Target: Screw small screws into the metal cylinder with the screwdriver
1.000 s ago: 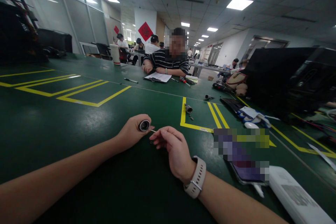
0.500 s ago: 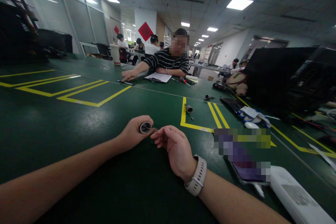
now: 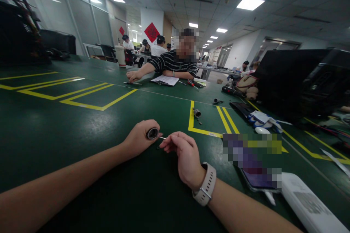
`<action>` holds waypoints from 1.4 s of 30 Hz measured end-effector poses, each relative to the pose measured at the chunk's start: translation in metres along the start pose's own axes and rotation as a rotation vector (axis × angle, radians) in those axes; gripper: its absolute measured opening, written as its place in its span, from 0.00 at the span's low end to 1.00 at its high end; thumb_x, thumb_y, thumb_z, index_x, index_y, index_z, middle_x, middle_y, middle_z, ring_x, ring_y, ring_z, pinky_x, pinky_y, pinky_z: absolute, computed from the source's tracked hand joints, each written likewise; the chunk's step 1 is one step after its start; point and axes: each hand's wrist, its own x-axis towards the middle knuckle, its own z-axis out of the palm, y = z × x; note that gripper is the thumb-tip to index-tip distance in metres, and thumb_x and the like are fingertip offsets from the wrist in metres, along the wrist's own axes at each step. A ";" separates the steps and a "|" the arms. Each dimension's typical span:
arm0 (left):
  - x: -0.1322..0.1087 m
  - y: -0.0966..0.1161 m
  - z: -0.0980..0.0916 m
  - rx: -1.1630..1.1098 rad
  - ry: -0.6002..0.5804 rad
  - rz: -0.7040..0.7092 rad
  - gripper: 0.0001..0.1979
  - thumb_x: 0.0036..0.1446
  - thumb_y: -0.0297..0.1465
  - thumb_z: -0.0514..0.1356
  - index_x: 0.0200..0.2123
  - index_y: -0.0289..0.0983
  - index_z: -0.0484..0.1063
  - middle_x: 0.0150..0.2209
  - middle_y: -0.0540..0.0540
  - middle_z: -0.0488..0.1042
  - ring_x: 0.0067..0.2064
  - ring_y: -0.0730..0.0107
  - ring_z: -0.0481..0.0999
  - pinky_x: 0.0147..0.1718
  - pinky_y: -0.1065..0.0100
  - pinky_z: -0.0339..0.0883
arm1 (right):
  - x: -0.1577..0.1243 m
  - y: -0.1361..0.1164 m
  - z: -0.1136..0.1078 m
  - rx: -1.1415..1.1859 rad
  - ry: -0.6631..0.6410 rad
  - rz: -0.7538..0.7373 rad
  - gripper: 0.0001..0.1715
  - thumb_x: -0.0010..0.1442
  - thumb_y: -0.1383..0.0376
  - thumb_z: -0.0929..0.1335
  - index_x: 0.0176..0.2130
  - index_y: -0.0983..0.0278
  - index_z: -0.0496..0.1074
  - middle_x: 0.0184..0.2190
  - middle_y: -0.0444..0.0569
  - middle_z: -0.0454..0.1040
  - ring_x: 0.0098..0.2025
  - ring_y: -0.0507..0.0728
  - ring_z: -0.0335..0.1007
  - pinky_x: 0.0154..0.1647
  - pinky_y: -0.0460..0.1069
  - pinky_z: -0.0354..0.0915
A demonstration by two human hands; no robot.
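Green counter is stretching across an office, with yellow tape marking it. Near the middle, the left hand is curling around a metal cylinder, whose open end is facing the near side. Just right of it, the right hand is pinching a thin rod that is pointing left; whether it is touching the cylinder is too small to tell. Farther right, a second cylinder is lying inside the tape. Far off, a person is leaning over a clipboard.
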 end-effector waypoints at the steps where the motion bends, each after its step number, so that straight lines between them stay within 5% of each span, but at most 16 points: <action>1: 0.000 0.001 -0.001 0.019 -0.005 0.000 0.09 0.49 0.31 0.56 0.20 0.36 0.61 0.21 0.53 0.62 0.24 0.73 0.62 0.25 0.71 0.55 | -0.001 0.000 0.000 -0.056 -0.001 -0.029 0.13 0.55 0.68 0.62 0.23 0.65 0.72 0.23 0.46 0.72 0.27 0.52 0.65 0.30 0.47 0.60; 17: 0.001 -0.001 0.000 0.047 -0.004 -0.037 0.07 0.47 0.32 0.56 0.21 0.36 0.64 0.20 0.53 0.66 0.24 0.72 0.65 0.25 0.71 0.56 | -0.009 -0.007 0.006 -0.371 -0.027 -0.199 0.13 0.59 0.68 0.61 0.29 0.65 0.74 0.27 0.46 0.71 0.32 0.53 0.65 0.34 0.48 0.61; 28: 0.000 -0.001 0.002 0.015 -0.080 -0.025 0.07 0.49 0.30 0.54 0.21 0.37 0.61 0.22 0.52 0.63 0.26 0.72 0.63 0.24 0.71 0.55 | -0.004 -0.004 0.002 -0.254 0.031 -0.114 0.14 0.56 0.67 0.62 0.23 0.66 0.72 0.22 0.45 0.70 0.28 0.52 0.65 0.31 0.48 0.60; 37: -0.002 -0.002 0.003 -0.045 -0.015 0.047 0.10 0.52 0.31 0.53 0.21 0.36 0.59 0.23 0.52 0.61 0.26 0.73 0.62 0.25 0.71 0.55 | 0.007 -0.001 -0.003 0.195 0.065 0.123 0.11 0.50 0.68 0.62 0.22 0.67 0.71 0.19 0.48 0.73 0.22 0.51 0.63 0.25 0.47 0.57; 42: -0.001 -0.003 0.003 -0.024 -0.023 0.045 0.09 0.52 0.29 0.53 0.21 0.36 0.60 0.23 0.52 0.61 0.26 0.73 0.62 0.26 0.71 0.55 | 0.004 0.000 -0.002 0.175 0.069 0.063 0.11 0.51 0.66 0.63 0.22 0.66 0.71 0.21 0.48 0.73 0.23 0.52 0.63 0.26 0.47 0.58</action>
